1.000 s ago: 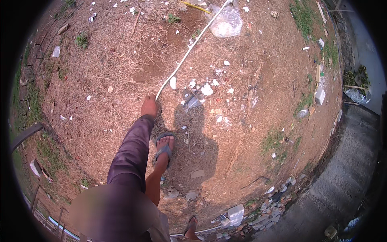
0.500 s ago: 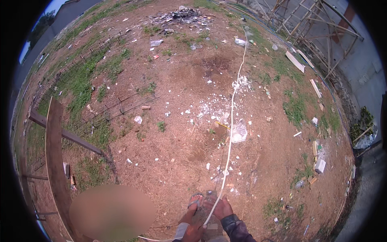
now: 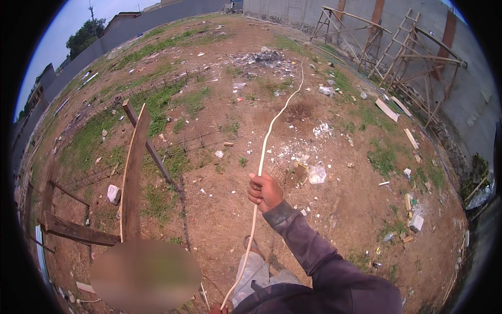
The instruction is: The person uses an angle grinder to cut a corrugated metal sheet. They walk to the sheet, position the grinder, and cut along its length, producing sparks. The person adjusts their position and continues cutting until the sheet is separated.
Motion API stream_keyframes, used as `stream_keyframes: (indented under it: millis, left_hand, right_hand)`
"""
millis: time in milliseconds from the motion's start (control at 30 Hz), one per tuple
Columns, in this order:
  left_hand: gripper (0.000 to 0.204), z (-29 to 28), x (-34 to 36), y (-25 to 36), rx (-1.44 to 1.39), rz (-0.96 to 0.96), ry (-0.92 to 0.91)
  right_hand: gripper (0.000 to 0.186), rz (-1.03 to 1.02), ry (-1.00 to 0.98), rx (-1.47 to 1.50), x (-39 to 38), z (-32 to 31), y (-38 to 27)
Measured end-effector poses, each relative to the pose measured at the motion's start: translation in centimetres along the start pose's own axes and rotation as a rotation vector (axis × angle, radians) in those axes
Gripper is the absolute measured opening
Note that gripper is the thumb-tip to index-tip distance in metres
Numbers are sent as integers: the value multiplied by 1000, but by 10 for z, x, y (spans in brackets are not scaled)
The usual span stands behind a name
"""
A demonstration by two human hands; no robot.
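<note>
A long white cable (image 3: 263,152) runs from far across the dirt ground back toward my body. Stretched out in front of me, my right hand (image 3: 266,192) is closed in a fist around it, with the cable passing up and down out of the grip. My left hand (image 3: 218,310) shows only in part at the bottom edge, where the near end of the cable reaches it. Its visible fingers are wrapped on the cable. Beside that hand, another thin pale length (image 3: 204,294) hangs down.
A timber frame with an upright plank (image 3: 135,178) stands close on my left. Steel rebar cages (image 3: 193,142) lie in the grass beyond it. White rubble and a plastic bag (image 3: 317,173) litter the ground ahead. Bamboo scaffolding (image 3: 402,57) leans along the grey wall at right.
My right hand has moved forward and up, away from my left hand, and now grips the cable in a fist. The view has tilted up, and the cable's near part lies farther left.
</note>
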State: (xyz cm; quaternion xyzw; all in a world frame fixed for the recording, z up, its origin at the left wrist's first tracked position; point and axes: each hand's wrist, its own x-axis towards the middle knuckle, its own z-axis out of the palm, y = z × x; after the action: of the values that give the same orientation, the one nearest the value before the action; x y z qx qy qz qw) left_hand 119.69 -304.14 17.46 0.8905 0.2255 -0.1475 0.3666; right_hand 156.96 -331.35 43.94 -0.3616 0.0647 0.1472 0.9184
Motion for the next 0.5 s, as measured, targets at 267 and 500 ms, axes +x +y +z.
stream_keyframes:
  millis: [267,500]
  left_hand:
    - [18,-32,-96,-118,-128,-168,217]
    - [18,-96,-155,-245,-183,-282,425]
  right_hand:
    - [22,-7,-627,-427,-220,176,105]
    - [27,-102,-1004,-588,-336,275,201]
